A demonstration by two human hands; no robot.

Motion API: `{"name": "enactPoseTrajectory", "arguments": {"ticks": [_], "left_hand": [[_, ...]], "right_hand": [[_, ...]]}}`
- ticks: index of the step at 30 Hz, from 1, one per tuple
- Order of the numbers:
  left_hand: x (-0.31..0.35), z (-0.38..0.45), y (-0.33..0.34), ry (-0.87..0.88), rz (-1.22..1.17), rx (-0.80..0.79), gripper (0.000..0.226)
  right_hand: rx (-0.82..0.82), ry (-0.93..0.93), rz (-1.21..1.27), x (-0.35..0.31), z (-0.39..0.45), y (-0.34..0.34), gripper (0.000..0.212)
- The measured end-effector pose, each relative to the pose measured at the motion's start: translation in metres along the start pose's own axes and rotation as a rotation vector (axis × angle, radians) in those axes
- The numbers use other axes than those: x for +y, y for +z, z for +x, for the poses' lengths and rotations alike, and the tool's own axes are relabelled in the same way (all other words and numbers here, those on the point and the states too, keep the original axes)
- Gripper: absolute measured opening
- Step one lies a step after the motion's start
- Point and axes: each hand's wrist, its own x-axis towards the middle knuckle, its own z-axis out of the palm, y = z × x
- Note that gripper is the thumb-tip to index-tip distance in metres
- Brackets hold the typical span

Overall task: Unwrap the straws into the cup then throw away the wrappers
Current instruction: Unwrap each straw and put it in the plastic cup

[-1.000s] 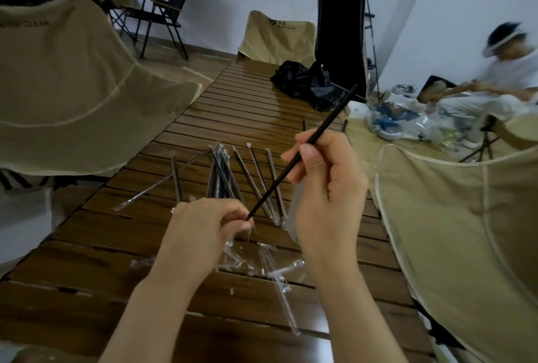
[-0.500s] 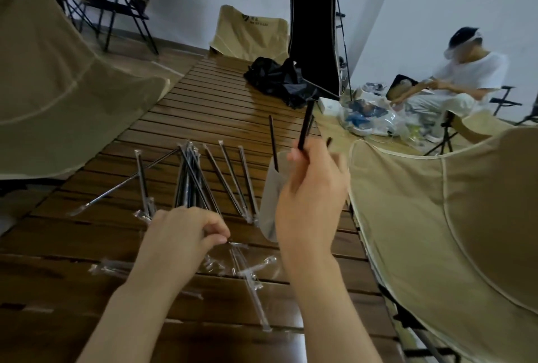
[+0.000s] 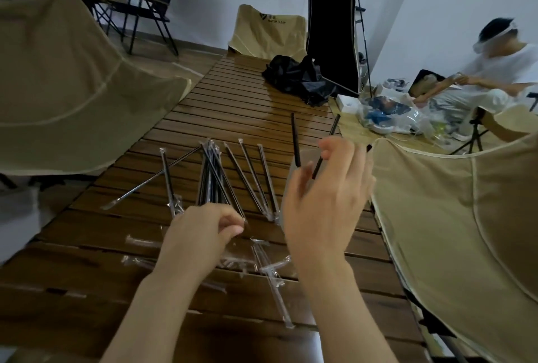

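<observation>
Thin black drinking straws in clear plastic sleeves [image 3: 233,176] lie fanned on the dark slatted wooden table [image 3: 247,100], beyond the left hand [image 3: 201,231]. Its fingers are curled, the tips pinching something I cannot make out. Empty clear wrappers [image 3: 270,272] lie beneath the wrists. Right hand [image 3: 326,205] blurred, fingers loosely spread, hiding most of the translucent cup [image 3: 304,158]; two bare black straws [image 3: 295,138] project from it.

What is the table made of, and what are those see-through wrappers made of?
The table looks like wood: brown slats with dark grain streaks and a slight shine, so probably varnished. The empty wrappers look like thin clear plastic film: you can see the slats through them, and they are crinkled with bright glints. The black straws look smooth and matte, likely plastic, though that is hard to tell.
</observation>
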Motion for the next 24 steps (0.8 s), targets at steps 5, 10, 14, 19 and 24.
{"name": "enactPoseTrajectory", "arguments": {"ticks": [5,10,14,19,24], "left_hand": [[-0.011,-0.001,0.002,-0.196,0.097,0.129,0.017],[-0.015,-0.003,0.006,-0.226,0.132,0.095,0.025],[-0.016,-0.001,0.007,-0.236,0.141,0.050,0.032],[-0.021,0.000,0.006,-0.298,0.073,-0.003,0.040],[-0.025,0.003,0.003,-0.292,0.006,0.020,0.034]], "right_hand": [[-0.664,-0.095,0.068,-0.010,-0.035,0.028,0.029],[-1.167,-0.157,-0.097,0.015,-0.075,0.052,0.051],[-1.152,-0.165,-0.127,0.020,-0.077,0.058,0.042],[-1.063,-0.051,-0.130,0.022,-0.074,0.064,0.019],[-0.962,0.139,-0.121,0.024,-0.063,0.063,0.008]]}}
